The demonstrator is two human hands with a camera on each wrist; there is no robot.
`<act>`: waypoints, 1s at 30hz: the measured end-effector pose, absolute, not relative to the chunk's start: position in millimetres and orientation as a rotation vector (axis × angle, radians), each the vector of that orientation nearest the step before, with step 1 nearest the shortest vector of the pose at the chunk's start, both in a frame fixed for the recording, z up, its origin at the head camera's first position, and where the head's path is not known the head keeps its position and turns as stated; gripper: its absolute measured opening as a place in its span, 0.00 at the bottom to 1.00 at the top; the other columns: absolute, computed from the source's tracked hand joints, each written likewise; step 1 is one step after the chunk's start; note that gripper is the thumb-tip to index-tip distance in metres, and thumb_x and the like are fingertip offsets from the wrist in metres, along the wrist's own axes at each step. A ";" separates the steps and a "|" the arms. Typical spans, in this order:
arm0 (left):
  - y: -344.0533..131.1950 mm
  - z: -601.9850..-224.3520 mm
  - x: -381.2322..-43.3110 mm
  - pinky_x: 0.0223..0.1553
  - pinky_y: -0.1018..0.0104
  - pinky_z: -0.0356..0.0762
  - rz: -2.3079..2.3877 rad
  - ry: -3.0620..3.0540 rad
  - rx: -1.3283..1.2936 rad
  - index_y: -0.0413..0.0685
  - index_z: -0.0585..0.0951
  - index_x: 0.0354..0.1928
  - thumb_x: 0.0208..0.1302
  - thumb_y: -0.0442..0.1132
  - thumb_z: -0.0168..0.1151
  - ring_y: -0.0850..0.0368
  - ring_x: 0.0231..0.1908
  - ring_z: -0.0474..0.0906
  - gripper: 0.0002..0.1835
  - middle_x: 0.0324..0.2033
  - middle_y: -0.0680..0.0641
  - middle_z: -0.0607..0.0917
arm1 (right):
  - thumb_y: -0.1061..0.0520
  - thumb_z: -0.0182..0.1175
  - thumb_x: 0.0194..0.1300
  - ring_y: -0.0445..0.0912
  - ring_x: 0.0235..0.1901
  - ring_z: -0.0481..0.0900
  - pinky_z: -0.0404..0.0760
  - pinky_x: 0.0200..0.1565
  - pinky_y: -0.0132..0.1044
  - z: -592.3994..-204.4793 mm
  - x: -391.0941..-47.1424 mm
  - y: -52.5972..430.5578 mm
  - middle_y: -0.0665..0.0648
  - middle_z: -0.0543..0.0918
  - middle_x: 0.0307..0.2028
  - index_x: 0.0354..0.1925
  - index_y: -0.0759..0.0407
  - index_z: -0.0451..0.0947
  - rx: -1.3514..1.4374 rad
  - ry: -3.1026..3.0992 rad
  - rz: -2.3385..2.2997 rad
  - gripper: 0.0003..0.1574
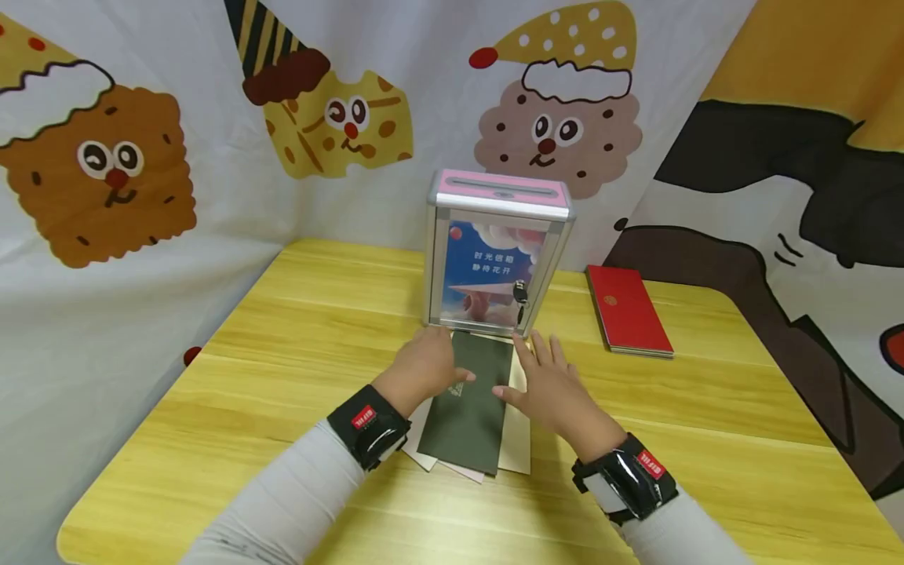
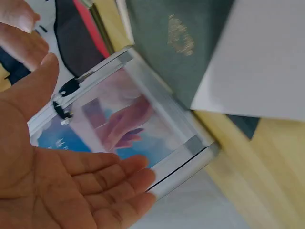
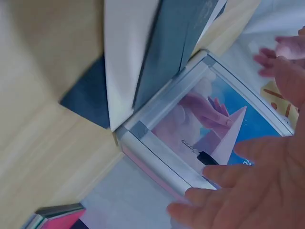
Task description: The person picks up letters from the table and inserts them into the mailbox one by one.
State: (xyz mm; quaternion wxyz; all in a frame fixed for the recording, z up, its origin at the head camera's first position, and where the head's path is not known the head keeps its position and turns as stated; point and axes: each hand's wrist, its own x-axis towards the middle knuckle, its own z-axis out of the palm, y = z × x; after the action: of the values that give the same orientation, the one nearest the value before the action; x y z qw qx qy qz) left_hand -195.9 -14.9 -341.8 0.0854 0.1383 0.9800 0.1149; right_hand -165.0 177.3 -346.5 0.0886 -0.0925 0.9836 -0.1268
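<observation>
In the head view, a dark green envelope [image 1: 469,416] with a gold emblem lies on several paler papers or envelopes [image 1: 518,443]. Behind this pile stands a silver-framed letter box [image 1: 558,263] with a pink slotted top, a blue picture front and a small key [image 1: 520,297] hanging at its lock. My left hand [image 1: 424,365] is over the pile's left edge, near the box's foot. On the other side, my right hand [image 1: 554,392] has its fingers spread. The wrist views show the left palm [image 2: 62,186] and right palm [image 3: 257,186] with nothing held. Contact with the pile is unclear.
A stack of red envelopes [image 1: 628,310] lies to the right of the letter box on the yellow wooden table [image 1: 282,424]. Curtains with cartoon biscuits [image 1: 106,173] hang along the table's back and sides.
</observation>
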 end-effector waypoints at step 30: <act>11.6 -396.3 -218.9 0.41 0.59 0.79 0.261 2.868 0.131 0.42 0.85 0.33 0.41 0.62 0.77 0.51 0.40 0.81 0.29 0.35 0.47 0.86 | 0.49 0.69 0.60 0.66 0.66 0.61 0.64 0.62 0.60 -379.5 -142.9 208.1 0.71 0.62 0.68 0.71 0.67 0.55 -0.083 2.880 -0.714 0.52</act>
State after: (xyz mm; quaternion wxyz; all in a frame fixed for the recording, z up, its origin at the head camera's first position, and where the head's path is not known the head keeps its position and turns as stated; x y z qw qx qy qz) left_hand -218.9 11.6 -396.3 0.1290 0.0452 0.9865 0.0898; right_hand -142.9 208.1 -379.5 0.0864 -0.0280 0.9666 -0.2397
